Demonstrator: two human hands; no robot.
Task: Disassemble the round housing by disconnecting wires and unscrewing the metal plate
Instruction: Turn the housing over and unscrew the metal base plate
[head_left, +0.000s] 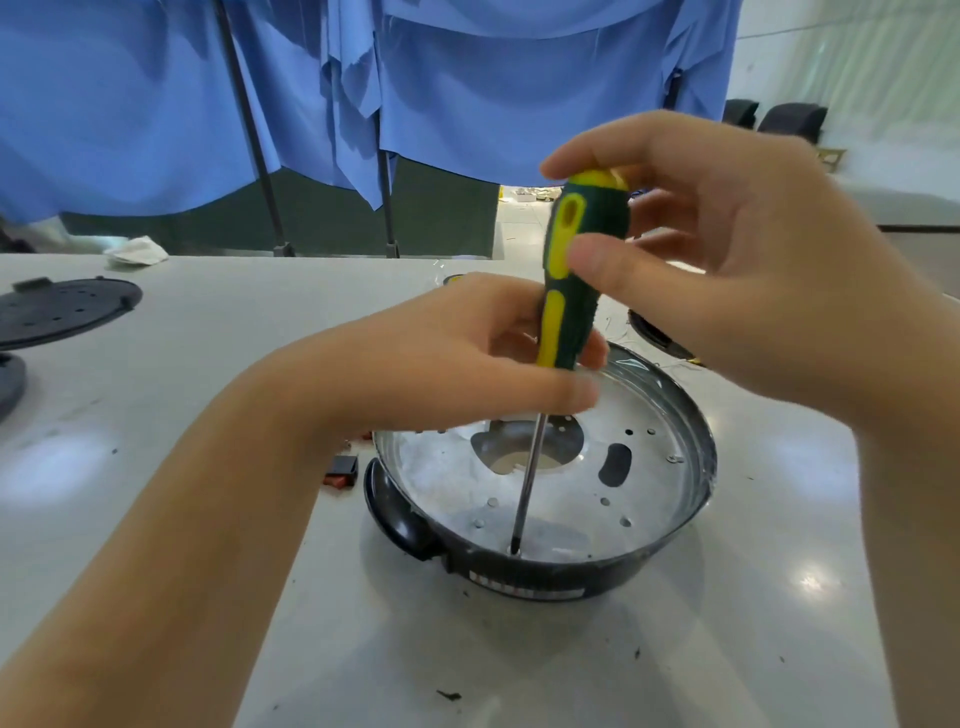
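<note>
Both hands pinched the green and yellow screwdriver (571, 270), left hand (467, 358) low, right hand (727, 260) on top, its tip on the metal plate (571, 499) inside the round housing (545, 577)

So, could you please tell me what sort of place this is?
Probably a workshop or recording bench: a plain white table, blue cloth screens on poles, and dismantled black appliance parts lying beside the round housing.

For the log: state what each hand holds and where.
Both hold the screwdriver: left hand pinches the handle's lower end, right hand grips its upper part. Its tip sits in the metal plate.
</note>
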